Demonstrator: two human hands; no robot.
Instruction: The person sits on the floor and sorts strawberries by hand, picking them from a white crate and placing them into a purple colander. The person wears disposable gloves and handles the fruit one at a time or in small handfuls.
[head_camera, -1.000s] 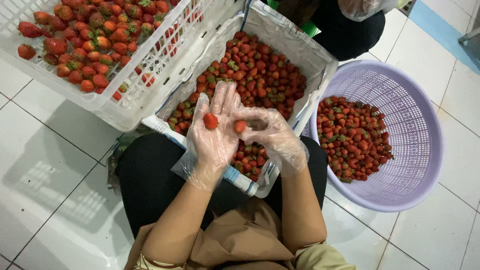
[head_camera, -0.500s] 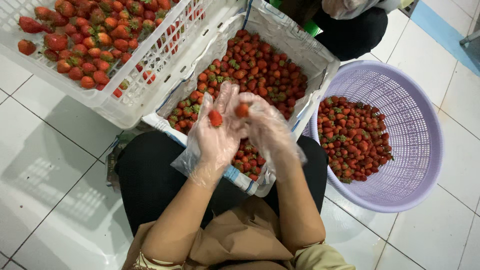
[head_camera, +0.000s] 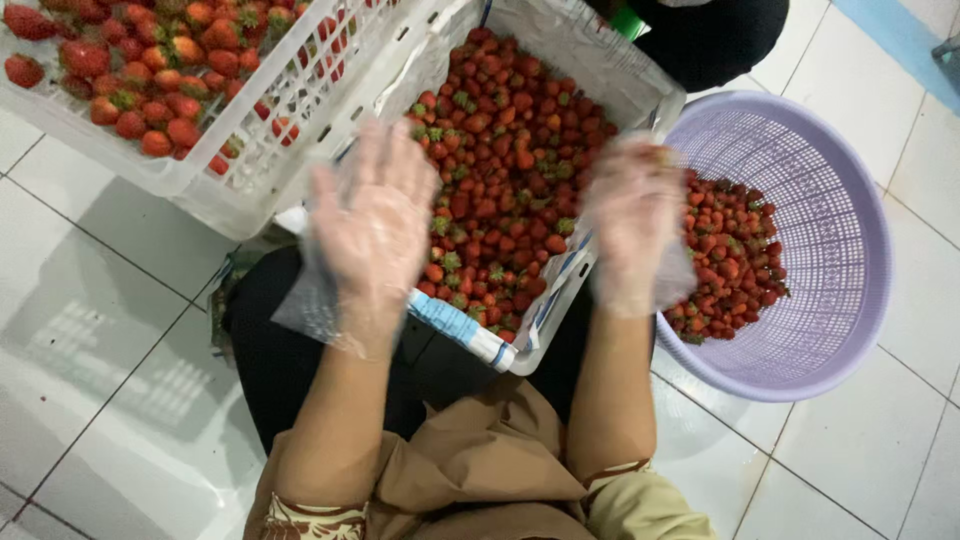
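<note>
- Floor: white square tiles, grey grout lines.
- Lavender perforated plastic basket: stands on the tiles at right, holds small strawberries.
- White slatted crate: upper left, holds larger strawberries; whether it touches the tiles cannot be told.

left hand empty | right hand over strawberry box

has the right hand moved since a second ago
Yes. The right hand has swung away from the left hand, off the middle of the lined box toward the purple basket.
</note>
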